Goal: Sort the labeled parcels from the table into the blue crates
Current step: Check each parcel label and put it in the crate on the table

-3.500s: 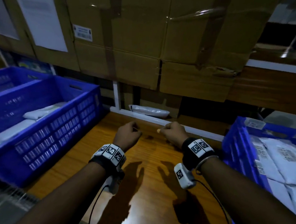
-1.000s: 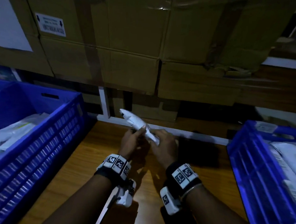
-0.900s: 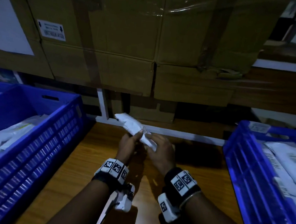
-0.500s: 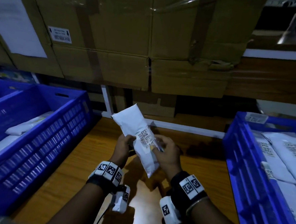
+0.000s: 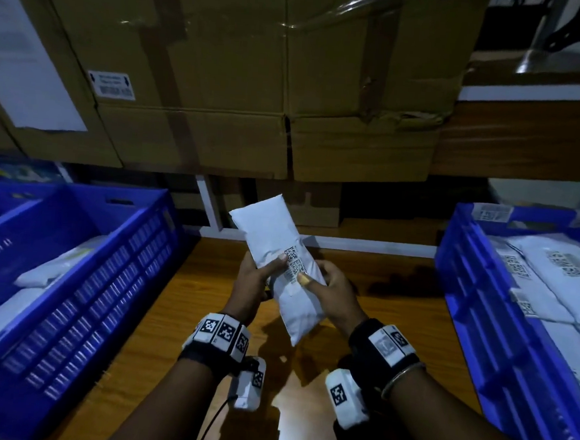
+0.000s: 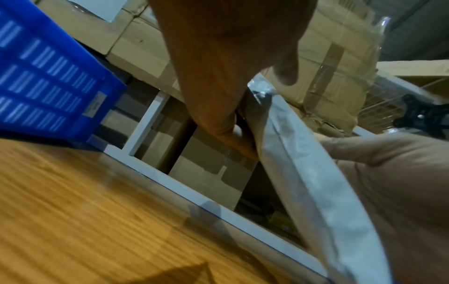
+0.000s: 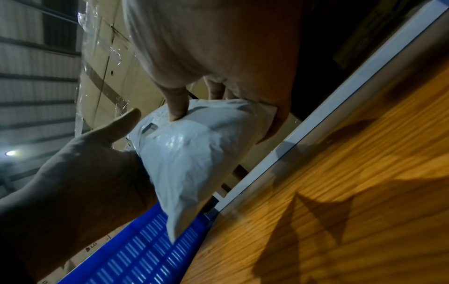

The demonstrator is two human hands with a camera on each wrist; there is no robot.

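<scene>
One parcel [image 5: 280, 267], two hands' grip

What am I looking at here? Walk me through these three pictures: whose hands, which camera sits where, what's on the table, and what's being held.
No machine here: a person sorts parcels with bare hands, wearing cameras. The wide picture comes from a head camera looking down. The other two come from cameras strapped to each wrist, looking along the hand.

The left hand and right hand both grip one white parcel, label side up, lifted above the wooden table. The wrist views show the same parcel from beside and below.

A blue crate stands on the left and another blue crate on the right, both already holding white parcels. Cardboard boxes are stacked behind.
</scene>
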